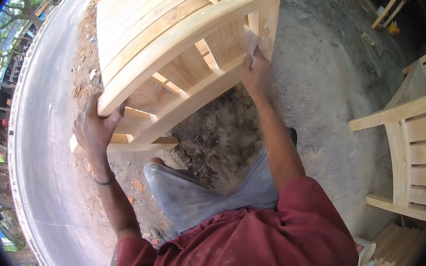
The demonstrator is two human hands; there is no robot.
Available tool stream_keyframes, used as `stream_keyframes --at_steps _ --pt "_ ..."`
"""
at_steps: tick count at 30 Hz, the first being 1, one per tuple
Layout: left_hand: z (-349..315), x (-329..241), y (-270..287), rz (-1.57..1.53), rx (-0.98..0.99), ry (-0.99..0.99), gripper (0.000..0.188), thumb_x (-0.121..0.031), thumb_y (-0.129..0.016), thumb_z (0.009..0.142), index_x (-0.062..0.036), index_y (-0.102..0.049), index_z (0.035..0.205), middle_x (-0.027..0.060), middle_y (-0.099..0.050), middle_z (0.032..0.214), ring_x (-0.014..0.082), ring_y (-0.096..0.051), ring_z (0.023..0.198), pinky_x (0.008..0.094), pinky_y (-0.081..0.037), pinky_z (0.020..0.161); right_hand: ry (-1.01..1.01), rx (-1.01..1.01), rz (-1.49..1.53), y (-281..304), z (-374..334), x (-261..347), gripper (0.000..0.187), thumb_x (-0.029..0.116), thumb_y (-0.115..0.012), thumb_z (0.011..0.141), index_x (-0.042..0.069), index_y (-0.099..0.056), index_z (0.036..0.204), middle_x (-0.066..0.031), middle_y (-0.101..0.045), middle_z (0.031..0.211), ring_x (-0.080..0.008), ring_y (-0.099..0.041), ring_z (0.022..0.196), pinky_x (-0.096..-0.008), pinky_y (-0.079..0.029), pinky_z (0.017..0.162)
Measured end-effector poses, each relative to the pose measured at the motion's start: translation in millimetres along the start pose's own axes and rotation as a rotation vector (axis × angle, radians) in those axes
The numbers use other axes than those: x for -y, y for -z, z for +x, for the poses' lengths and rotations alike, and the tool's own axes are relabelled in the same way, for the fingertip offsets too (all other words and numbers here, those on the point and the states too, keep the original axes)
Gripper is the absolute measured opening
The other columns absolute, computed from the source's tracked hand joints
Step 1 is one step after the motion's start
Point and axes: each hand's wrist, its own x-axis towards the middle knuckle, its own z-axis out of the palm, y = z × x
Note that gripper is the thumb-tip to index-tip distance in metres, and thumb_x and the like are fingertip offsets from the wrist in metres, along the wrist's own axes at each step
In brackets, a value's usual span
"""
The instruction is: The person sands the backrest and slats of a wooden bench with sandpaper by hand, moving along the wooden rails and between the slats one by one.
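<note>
A pale, unpainted wooden bench stands tilted in front of me, with a slatted seat and a curved armrest. My left hand wraps around the near, rounded end of that armrest, thumb on one side and fingers on the other. At the bench's side, my right hand is closed on a small greyish sheet that looks like sandpaper, pressed against the wood by the upright post. Its fingers are slightly blurred and partly hidden.
Another wooden bench lies to the right on the grey ground. A stack of wood strips and a white bucket are at lower right. Along the left runs a paved road. Dark soil lies between my legs and the bench.
</note>
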Motion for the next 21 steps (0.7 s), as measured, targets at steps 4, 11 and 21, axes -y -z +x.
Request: stream_keyframes --at_steps 4,11,21 --pt "-6 0 -1 -0.024 0.031 0.024 0.056 -0.059 -0.077 0.075 -0.017 -0.07 0.111 0.0115 -0.074 0.084 0.0337 -0.073 0.077 0.043 -0.057 0.067 -0.1 0.12 0.018 10 32 41 0.044 -0.001 -0.05 0.087 -0.001 -0.061 0.13 -0.026 -0.066 0.121 -0.0403 -0.062 0.117 -0.042 -0.051 0.097" --pt "-11 5 0 0.024 0.068 0.033 0.052 -0.057 -0.075 0.079 -0.0192 -0.069 0.114 0.0117 -0.075 0.09 0.0359 -0.072 0.082 0.0459 -0.056 0.068 -0.276 0.294 -0.11 21 49 60 0.037 0.005 -0.051 0.092 0.0 -0.062 0.127 -0.0277 -0.067 0.117 -0.0437 -0.063 0.112 -0.0448 -0.052 0.095" --pt "-9 2 -7 0.003 0.009 0.019 0.05 -0.054 -0.076 0.079 -0.0208 -0.069 0.116 0.0102 -0.075 0.094 0.0365 -0.072 0.083 0.048 -0.055 0.07 -0.134 0.172 0.007 16 31 26 0.046 0.005 -0.054 0.087 0.001 -0.059 0.132 -0.0265 -0.069 0.11 -0.0394 -0.067 0.107 -0.0447 -0.052 0.089"
